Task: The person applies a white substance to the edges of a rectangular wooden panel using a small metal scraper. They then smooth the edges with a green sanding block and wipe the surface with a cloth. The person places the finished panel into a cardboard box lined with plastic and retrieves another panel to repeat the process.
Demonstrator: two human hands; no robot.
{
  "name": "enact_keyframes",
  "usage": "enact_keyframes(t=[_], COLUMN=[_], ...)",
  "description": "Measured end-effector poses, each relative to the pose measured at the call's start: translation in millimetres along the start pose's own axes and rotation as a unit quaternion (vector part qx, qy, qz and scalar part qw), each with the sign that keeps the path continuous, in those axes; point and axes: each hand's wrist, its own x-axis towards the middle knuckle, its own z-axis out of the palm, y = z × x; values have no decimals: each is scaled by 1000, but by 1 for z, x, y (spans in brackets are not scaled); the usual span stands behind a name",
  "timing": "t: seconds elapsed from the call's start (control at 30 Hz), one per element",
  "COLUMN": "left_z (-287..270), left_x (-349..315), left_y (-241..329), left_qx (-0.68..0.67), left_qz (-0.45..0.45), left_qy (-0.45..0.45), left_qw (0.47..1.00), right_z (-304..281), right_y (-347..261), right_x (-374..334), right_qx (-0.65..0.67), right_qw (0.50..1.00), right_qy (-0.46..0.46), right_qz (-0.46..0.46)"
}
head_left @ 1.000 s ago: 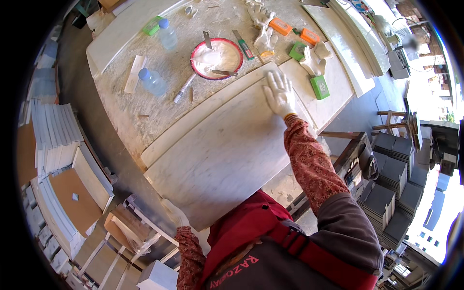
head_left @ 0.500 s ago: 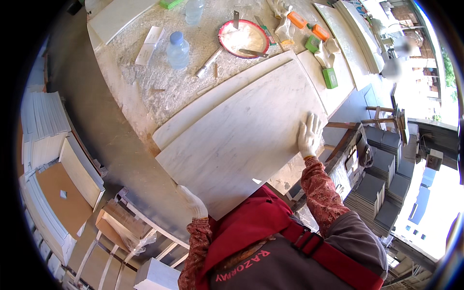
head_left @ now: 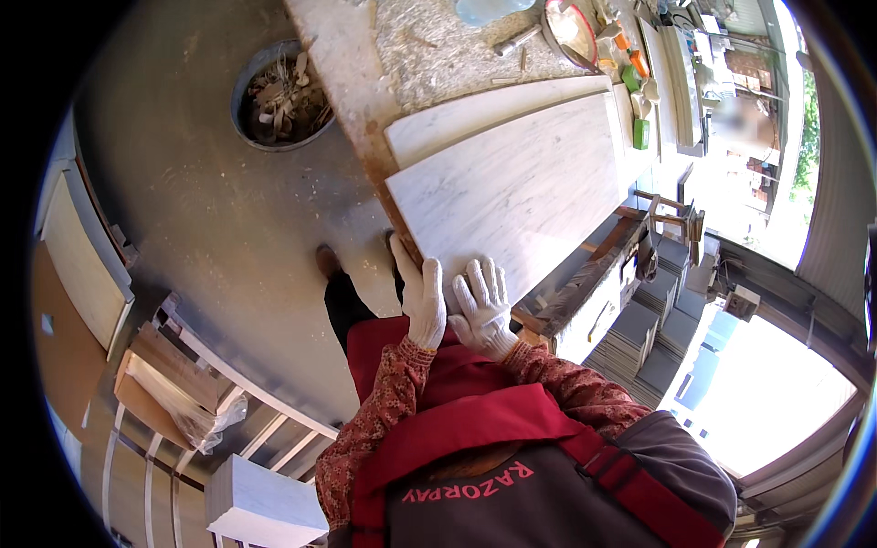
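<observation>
A grey-veined white marble slab (head_left: 516,187) lies across the worktable, its near corner toward me. Another pale slab (head_left: 484,110) shows beneath its far edge. My left hand (head_left: 423,300), in a white knit glove, is at the slab's near left edge with its fingers stretched out. Beside it, my right hand (head_left: 482,309), gloved alike, lies on the near corner with its fingers spread. Neither hand is wrapped around anything. The slab's underside is hidden.
The dusty worktable (head_left: 402,55) carries a red-rimmed bowl (head_left: 594,41), a brush (head_left: 518,41) and green blocks (head_left: 641,134). A bucket of scraps (head_left: 283,96) stands on the floor at left. Stacked tiles (head_left: 630,333) are at right; a slatted rack (head_left: 265,402) is lower left.
My right hand has moved from the slab's right edge to the near corner, beside my left hand. The view has shifted left, bringing the bucket and my feet into sight.
</observation>
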Motion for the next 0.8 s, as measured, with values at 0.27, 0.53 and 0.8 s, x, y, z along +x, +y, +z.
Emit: enact_keyframes(t=[0.27, 0.53, 0.8], left_z=[-20, -25, -30], left_x=[10, 13, 17], left_y=[-13, -9, -17], left_qx=[8, -33, -5], left_qz=[-14, -14, -29], left_qy=[-64, -90, -115], left_qw=[998, 995, 993], right_z=[18, 25, 20], right_y=[-14, -15, -19], right_x=[-18, -13, -9], right_qx=[-37, -52, -54], right_qw=[999, 999, 999], right_qy=[-29, 6, -4], right_qz=[-6, -11, -4])
